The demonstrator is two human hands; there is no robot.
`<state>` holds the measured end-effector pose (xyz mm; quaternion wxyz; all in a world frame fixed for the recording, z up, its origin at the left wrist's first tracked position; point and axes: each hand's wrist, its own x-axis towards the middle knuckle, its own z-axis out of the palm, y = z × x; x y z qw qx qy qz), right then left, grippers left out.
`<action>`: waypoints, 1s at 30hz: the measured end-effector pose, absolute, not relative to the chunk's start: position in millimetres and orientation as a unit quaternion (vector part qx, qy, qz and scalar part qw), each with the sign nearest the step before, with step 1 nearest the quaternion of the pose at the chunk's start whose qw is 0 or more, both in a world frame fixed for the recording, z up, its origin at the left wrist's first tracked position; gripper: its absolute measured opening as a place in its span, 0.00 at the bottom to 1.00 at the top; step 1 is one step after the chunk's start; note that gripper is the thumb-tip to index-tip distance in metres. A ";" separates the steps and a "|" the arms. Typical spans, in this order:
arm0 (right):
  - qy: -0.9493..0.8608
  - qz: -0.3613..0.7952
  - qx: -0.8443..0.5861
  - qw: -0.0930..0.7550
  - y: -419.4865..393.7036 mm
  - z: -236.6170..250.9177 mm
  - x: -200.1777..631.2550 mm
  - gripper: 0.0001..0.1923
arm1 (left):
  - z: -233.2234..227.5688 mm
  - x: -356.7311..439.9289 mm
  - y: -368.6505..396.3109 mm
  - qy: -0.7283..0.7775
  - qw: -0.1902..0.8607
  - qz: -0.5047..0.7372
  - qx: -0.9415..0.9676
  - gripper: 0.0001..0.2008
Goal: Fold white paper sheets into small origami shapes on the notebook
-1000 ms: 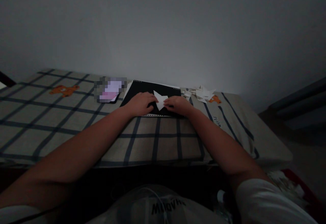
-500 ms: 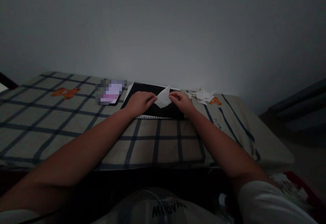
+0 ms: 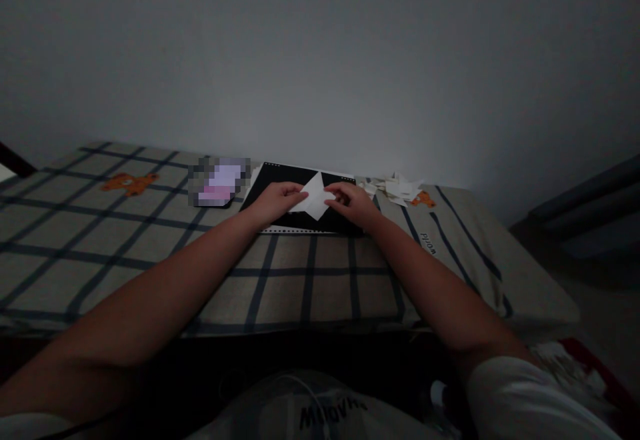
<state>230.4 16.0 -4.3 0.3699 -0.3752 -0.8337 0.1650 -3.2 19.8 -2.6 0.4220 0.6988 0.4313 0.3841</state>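
Together, the left hand (image 3: 274, 201) and right hand (image 3: 353, 202) pinch opposite edges of a small white folded paper sheet (image 3: 313, 197), held just over a black perforated-edge notebook (image 3: 300, 217) on the plaid-covered bed (image 3: 280, 280). Loose white paper scraps (image 3: 397, 188) lie right (near the wall); open bedding spreads leftward.

- Left hand (image 3: 274, 201): arm extended forward, palm down, fingers curled in a pinch.
- Right hand (image 3: 353, 201): arm extended forward, fingers bent inward, pinching, close to the left.
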 end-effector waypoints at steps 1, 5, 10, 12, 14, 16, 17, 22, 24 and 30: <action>-0.860 0.129 -0.356 0.343 15.8 -2.7 233.0 0.15 | -3.6 -4.0 20.8 0.434 0.425 0.379 0.698 0.18; -0.907 0.033 -0.316 0.277 17.6 0.6 242.2 0.17 | -6.4 -5.5 22.9 0.439 0.413 0.364 0.710 0.20; -0.914 -0.027 -0.315 0.254 17.6 1.8 243.8 0.12 | -7.0 -5.2 23.9 0.444 0.401 0.352 0.720 0.20; -0.916 -0.040 -0.315 0.246 15.6 3.7 242.0 0.12 | -8.0 -5.8 25.3 0.446 0.401 0.351 0.719 0.19; -0.917 -0.046 -0.317 0.238 13.8 5.8 239.6 0.12 | -9.2 -6.7 26.6 0.450 0.397 0.350 0.719 0.18; -0.919 -0.047 -0.316 0.230 12.9 6.8 237.1 0.12 | -9.9 -7.1 26.7 0.452 0.392 0.350 0.721 0.18; -0.920 -0.046 -0.315 0.228 12.8 6.7 235.9 0.12 | -9.9 -7.0 26.3 0.452 0.389 0.351 0.722 0.18; -0.918 -0.024 -0.316 0.239 14.3 2.3 232.4 0.07 | -8.5 -6.0 23.6 0.443 0.386 0.347 0.731 0.18; -0.919 -0.011 -0.314 0.238 14.2 2.2 232.6 0.06 | -8.5 -6.1 23.8 0.437 0.391 0.356 0.728 0.18; -0.920 0.014 -0.320 0.226 11.2 9.0 234.5 0.06 | -11.5 -7.8 25.7 0.440 0.368 0.371 0.730 0.18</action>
